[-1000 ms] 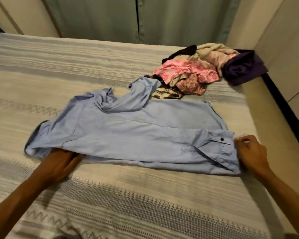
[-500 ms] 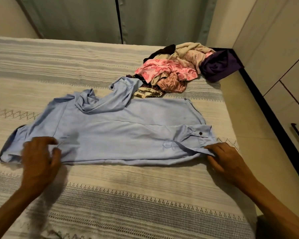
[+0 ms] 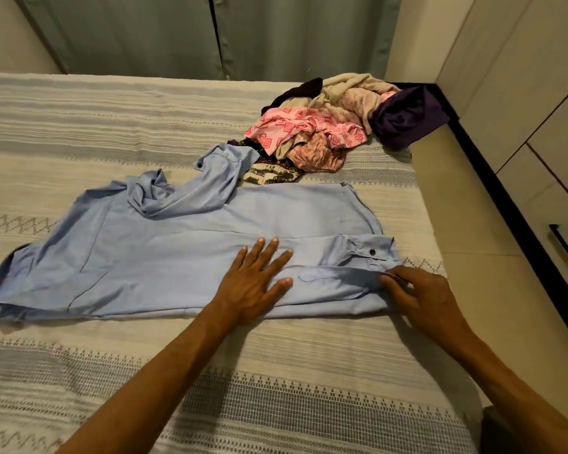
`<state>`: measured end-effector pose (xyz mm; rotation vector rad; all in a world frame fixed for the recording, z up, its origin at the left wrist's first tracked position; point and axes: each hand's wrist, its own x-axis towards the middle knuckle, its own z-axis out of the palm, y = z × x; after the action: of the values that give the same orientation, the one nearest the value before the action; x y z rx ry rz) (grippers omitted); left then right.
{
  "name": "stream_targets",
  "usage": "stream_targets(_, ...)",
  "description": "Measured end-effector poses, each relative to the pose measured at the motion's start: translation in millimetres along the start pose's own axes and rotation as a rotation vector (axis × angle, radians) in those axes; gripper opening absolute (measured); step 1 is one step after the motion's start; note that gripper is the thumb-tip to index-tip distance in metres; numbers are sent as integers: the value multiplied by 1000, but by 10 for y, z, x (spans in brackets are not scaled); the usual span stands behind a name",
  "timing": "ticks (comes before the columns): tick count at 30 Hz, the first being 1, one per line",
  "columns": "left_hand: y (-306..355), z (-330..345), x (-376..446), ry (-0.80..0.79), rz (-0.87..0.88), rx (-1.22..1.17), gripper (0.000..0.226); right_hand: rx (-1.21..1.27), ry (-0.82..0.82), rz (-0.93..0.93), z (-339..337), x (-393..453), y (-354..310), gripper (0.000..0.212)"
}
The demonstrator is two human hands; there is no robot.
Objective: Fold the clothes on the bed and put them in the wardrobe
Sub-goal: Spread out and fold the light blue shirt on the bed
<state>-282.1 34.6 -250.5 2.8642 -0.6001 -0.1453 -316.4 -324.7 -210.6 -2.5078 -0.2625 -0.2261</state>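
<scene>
While the left hand [image 3: 254, 285] presses flat, fingers spread, on the blue shirt [image 3: 184, 257] laid across the bed [image 3: 79, 132], the right hand [image 3: 418, 298] pinches its cuff end; smoothing creases outward first should give a squarer fold.
</scene>
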Motion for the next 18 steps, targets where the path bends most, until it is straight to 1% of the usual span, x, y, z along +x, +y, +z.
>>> stream_targets(2, -14, 47, -28, 26, -2, 9, 64, 160, 28, 179, -18, 64, 20, 41)
stream_targets(3, -18, 53, -39, 39, -2, 10, 63, 186, 34, 246, -20, 100, 38, 35)
stream_targets(5, -12, 66, -41, 60, 6, 17, 64, 181, 45, 309, -23, 158, 79, 27)
stream_targets(8, -13, 63, -50, 66, 11, 24, 66, 36, -1, 378, 30, 200, 27, 29)
stream_targets(9, -13, 70, -47, 68, 11, 14, 66, -74, -17, 406, 54, 207, -29, 27)
stream_targets(10, -17, 67, -46, 64, 9, 9, 66, -196, 1, 414, 80, 215, -90, 25)
stream_targets(11, -16, 62, -49, 60, 5, 4, 66, -297, 60, 387, 93, 230, -170, 24)
stream_targets(12, -24, 61, -43, 64, 5, 3, 66, -339, 139, 320, 109, 253, -283, 28)
stream_targets(13, -23, 59, -42, 64, 4, 3, 66, -320, 203, 214, 139, 274, -408, 34)
stream_targets(14, -22, 56, -43, 63, 7, 3, 66, -270, 221, 86, 176, 304, -545, 41)
stream_targets(15, -21, 49, -42, 63, 12, 1, 65, -240, 171, -39, 248, 344, -655, 50)
stream_targets(16, -33, 60, -39, 70, 14, 0, 65, -246, 65, -137, 351, 371, -731, 57)
stream_targets(17, -62, 66, -42, 76, 3, 0, 65, -287, -61, -197, 479, 391, -756, 62)
stream_targets(18, -101, 60, -48, 81, -16, 4, 64, -337, -188, -208, 603, 403, -709, 67)
